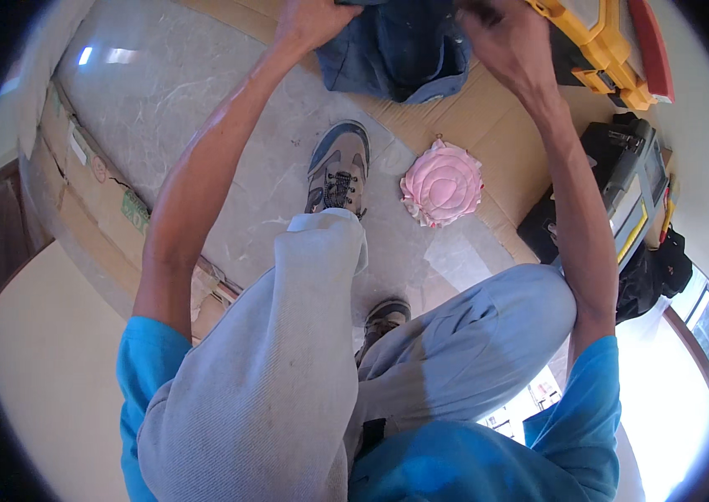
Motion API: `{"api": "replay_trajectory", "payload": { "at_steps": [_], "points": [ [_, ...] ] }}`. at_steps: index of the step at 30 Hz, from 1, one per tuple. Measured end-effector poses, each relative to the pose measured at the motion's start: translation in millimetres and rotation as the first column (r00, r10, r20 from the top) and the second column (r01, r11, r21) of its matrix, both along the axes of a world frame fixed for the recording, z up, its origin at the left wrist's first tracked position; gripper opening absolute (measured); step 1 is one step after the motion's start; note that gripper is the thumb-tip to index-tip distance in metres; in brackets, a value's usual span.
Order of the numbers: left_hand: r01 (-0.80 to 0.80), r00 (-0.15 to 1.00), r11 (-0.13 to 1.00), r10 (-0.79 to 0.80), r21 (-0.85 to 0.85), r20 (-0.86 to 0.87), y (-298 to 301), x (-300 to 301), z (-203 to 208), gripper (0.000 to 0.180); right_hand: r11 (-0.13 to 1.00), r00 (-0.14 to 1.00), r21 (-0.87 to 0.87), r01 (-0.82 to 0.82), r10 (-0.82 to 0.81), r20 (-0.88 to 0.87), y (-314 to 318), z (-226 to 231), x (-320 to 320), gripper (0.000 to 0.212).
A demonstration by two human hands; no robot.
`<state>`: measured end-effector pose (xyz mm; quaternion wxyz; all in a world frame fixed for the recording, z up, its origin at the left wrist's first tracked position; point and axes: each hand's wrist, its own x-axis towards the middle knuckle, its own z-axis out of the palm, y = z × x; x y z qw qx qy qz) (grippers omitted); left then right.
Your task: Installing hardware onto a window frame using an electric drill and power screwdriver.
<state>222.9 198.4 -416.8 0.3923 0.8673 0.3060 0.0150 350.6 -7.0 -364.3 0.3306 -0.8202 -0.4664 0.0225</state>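
Observation:
A dark blue cloth item [392, 54], perhaps a bag or a garment, hangs at the top edge of the view, partly cut off. My left hand [311, 23] is closed on its upper left edge. Beside its right edge is my right hand [509, 42], its fingers smeared by motion. Something dark and blurred shows at those fingers, and whether they grip anything cannot be made out. Below the cloth, a round pink quilted pad [442, 184] with a frilled rim lies on the floor, apart from both hands.
Flattened cardboard [496, 142] covers part of the grey tiled floor [229, 50]. To the right stand a yellow plastic frame with a red part [601, 50], a black toolbox [618, 159] and a black bag [664, 272]. More cardboard [91, 188] lies left; my shoe [339, 163] is mid-floor.

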Motion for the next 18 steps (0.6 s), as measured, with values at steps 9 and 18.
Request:
{"api": "replay_trajectory", "payload": {
  "at_steps": [9,18],
  "points": [
    [0.121,0.920,0.850,-0.290,0.513,0.263,-73.3,-26.4,27.0,0.071,0.715,0.767,-0.547,-0.436,0.613,0.190,-42.0,-93.6,-57.1,0.018],
    [0.292,0.953,0.783,-0.289,0.550,-0.094,-56.3,-6.5,-42.5,0.053,0.525,0.756,-0.725,-0.445,0.655,0.010,-73.2,-104.9,-107.9,0.037]
  ]
}}
